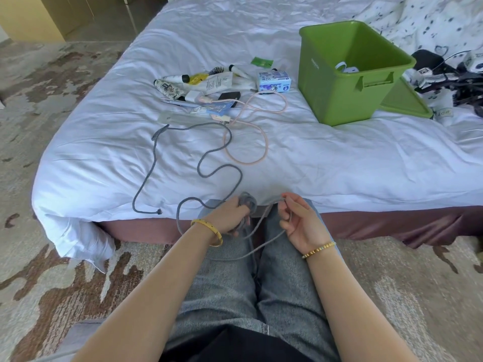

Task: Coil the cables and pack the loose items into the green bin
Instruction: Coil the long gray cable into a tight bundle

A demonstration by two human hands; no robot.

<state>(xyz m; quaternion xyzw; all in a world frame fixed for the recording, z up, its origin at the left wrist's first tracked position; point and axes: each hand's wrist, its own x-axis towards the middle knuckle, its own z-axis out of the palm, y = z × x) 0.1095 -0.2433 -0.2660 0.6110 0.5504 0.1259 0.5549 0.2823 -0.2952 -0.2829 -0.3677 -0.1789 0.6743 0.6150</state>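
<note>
A long grey cable (pixel 153 158) snakes over the white bed and down to my lap. My left hand (pixel 230 218) grips a wound bundle of that cable at the bed's near edge. My right hand (pixel 298 220) pinches a strand of the same cable between thumb and fingers, a loop hanging below over my knees. A pink cable (pixel 264 142) lies in loose loops on the sheet. The green bin (pixel 347 74) stands at the right of the bed with a white item inside. Loose items (pixel 209 84) lie in a pile left of the bin.
The bin's green lid (pixel 407 103) lies under its right side. A tissue pack (pixel 274 81) sits beside the bin. Dark straps and gear (pixel 454 74) lie on a patterned duvet at far right. Patterned carpet surrounds the bed.
</note>
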